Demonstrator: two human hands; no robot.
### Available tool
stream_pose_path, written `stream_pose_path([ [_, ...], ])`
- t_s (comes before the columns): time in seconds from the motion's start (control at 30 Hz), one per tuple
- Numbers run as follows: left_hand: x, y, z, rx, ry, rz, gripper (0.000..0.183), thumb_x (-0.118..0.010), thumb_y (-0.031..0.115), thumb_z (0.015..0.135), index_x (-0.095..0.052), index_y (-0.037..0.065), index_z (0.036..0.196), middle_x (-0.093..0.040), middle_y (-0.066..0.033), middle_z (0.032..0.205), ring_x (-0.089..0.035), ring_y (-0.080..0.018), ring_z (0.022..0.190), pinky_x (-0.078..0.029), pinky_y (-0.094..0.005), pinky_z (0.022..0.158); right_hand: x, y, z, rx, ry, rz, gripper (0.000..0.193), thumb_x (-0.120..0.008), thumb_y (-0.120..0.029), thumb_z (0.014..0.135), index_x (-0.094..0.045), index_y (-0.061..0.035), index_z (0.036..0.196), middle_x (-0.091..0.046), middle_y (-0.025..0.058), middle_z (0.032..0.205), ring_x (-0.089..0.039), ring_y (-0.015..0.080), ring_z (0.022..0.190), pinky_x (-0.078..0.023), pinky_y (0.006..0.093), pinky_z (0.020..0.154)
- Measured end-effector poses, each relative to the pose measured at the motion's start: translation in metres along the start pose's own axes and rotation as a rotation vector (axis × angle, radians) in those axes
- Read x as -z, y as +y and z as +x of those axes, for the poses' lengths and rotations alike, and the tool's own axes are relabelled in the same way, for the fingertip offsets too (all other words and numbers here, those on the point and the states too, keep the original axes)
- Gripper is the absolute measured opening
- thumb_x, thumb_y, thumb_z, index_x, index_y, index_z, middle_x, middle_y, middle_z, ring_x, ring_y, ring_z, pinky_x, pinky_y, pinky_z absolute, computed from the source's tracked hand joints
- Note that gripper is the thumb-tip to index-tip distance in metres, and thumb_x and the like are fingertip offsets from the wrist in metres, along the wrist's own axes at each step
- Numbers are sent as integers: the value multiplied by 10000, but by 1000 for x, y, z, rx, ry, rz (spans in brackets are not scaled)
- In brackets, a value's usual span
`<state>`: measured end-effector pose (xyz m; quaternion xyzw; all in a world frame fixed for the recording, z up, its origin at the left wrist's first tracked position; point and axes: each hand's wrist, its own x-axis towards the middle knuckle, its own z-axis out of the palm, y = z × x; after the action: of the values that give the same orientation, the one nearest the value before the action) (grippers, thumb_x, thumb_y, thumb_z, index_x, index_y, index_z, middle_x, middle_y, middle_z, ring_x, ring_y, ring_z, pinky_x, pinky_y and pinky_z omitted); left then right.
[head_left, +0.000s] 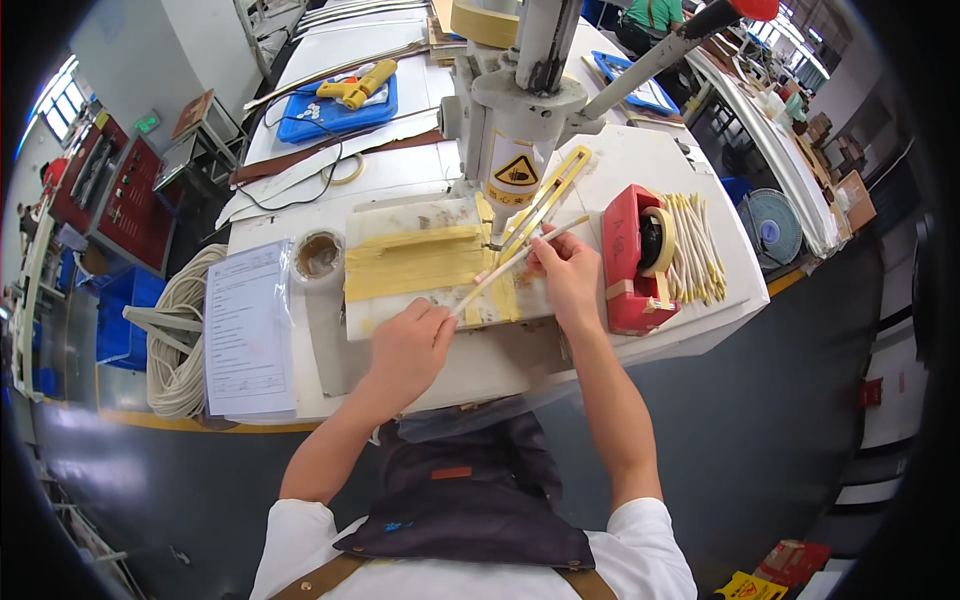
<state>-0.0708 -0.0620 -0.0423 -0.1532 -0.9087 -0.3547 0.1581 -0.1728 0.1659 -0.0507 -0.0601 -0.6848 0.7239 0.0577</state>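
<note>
My left hand [410, 345] is closed in a pinch on the lower left end of a short white cord [512, 262]. My right hand [568, 268] pinches the same cord near its upper right end. Between them the cord runs slantwise in front of the tip of a grey hand press [515, 125], which has a yellow warning sticker. Under it lies a pale board [420, 215] partly covered with yellow tape [415, 262]. A narrow yellow-edged bar [560, 185] slants up beside the press. Whether the cord touches the press tip I cannot tell.
Right of my hands stand a red tape dispenser [625, 255] and a pile of white cords with yellow ends [698, 245]. To the left are a round cup [320, 254], a printed sheet [250, 330] and a rope coil [178, 345]. A blue tray [335, 120] holds a yellow glue gun [370, 85].
</note>
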Motion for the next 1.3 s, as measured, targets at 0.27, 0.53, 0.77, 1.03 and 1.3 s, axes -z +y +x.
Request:
stream_pose_path([
  [0.27, -13, -13, 15, -130, -21, 232, 70, -653, 101, 918, -638, 45, 957, -568, -90, 879, -651, -282, 814, -530, -400, 657, -19, -12, 33, 233, 77, -765, 279, -730, -193, 903, -668, 52, 1022, -699, 225, 868, -694, 347, 727, -560, 422, 701],
  [0.53, -13, -18, 18, -112, -41, 144, 155, -661, 40, 893, -670, 13, 1046, -563, -110, 889, -627, -309, 784, -517, -416, 665, -25, 2, 37, 395, 71, -1098, 278, -655, -247, 952, -649, 30, 969, -645, 235, 957, -682, 419, 845, -554, 496, 758],
  [0.77, -16, -26, 24, -185, -24, 57, 196, -656, -10, 862, -689, -13, 1055, -570, -109, 898, -625, -296, 784, -525, -399, 676, -25, 5, 39, 383, 92, -1077, 243, -615, -197, 916, -647, 25, 1012, -646, 215, 954, -665, 414, 849, -539, 495, 776],
  [1.03, -21, -33, 34, -282, -52, 69, 268, -641, -32, 785, -671, -29, 1051, -550, -100, 919, -615, -275, 851, -529, -375, 719, -25, 0, 41, 289, 43, -1140, 395, -601, -261, 949, -602, 41, 1204, -643, 210, 1008, -675, 406, 884, -537, 497, 792],
  [1.3, -23, -31, 42, -294, -23, 50, 209, -661, -23, 823, -699, -19, 1028, -566, -96, 899, -613, -264, 804, -519, -371, 681, -26, -5, 41, 240, 19, -1195, 485, -588, -264, 966, -550, 38, 1343, -648, 212, 1042, -686, 401, 901, -539, 498, 793],
])
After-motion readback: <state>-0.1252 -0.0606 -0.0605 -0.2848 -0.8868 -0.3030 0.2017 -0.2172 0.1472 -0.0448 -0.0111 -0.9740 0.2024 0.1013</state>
